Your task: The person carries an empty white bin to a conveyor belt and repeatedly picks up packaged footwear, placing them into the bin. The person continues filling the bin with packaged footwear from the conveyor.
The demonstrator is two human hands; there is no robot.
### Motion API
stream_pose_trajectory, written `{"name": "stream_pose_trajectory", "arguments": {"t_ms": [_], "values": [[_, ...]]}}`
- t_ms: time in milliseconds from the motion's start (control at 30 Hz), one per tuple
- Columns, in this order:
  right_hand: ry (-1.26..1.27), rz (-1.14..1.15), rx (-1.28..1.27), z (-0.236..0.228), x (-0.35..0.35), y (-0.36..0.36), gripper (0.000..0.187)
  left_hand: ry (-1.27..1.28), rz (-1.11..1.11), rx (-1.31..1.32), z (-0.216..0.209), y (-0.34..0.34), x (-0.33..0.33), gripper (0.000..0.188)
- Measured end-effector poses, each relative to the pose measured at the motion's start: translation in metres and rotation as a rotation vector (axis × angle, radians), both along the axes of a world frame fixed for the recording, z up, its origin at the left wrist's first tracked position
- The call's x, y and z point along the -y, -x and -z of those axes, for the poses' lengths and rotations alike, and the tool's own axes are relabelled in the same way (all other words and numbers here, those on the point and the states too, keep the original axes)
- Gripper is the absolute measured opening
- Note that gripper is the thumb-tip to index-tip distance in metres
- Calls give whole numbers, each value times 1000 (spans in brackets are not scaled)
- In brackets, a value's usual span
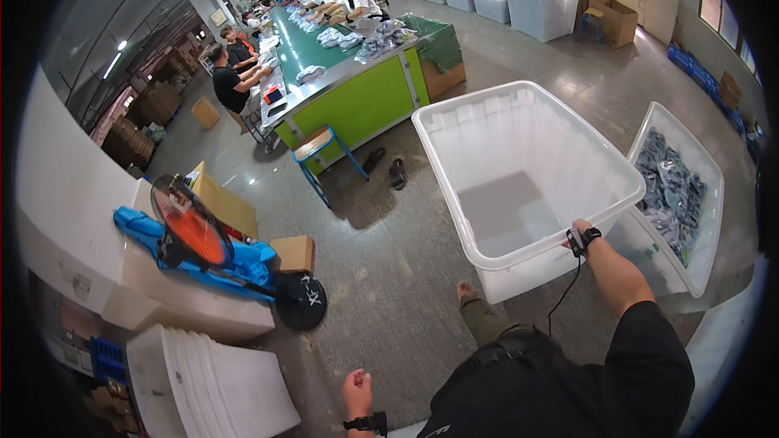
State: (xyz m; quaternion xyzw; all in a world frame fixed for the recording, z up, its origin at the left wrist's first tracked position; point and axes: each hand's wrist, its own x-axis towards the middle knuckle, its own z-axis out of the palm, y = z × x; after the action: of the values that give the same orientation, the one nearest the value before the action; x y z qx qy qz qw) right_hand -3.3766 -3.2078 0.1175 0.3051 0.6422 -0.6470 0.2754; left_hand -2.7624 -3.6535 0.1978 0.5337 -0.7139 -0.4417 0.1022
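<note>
From my feed the big storage bin [519,170] is translucent white, and the one beside it [690,195] holds blue-grey packets [669,191]. Fan [191,231] is orange with a black base, workbench [357,97] bright green.

Brown cardboard box [293,253] sits on the floor, center-left of frame, beside a fan base. Taller tan carton [221,201] stands just behind it, w/ a small white label on its top edge. Another small brown box [205,113] at upper left. Open brown cartons [615,21] stacked at upper right. Clear-wrapped dark packets [670,188] fill the white bin at right. Pale bagged items [381,39] on the green desk, top center.
</note>
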Motion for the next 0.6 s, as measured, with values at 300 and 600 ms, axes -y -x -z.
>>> {"name": "stream_pose_trajectory", "arguments": {"t_ms": [300,600], "values": [[-3,8,160,38,111,245,35,-335,-77,67,36,150,130,32],[-360,140,-160,108,164,385,56,-527,-269,6,69,292,277,22]]}}
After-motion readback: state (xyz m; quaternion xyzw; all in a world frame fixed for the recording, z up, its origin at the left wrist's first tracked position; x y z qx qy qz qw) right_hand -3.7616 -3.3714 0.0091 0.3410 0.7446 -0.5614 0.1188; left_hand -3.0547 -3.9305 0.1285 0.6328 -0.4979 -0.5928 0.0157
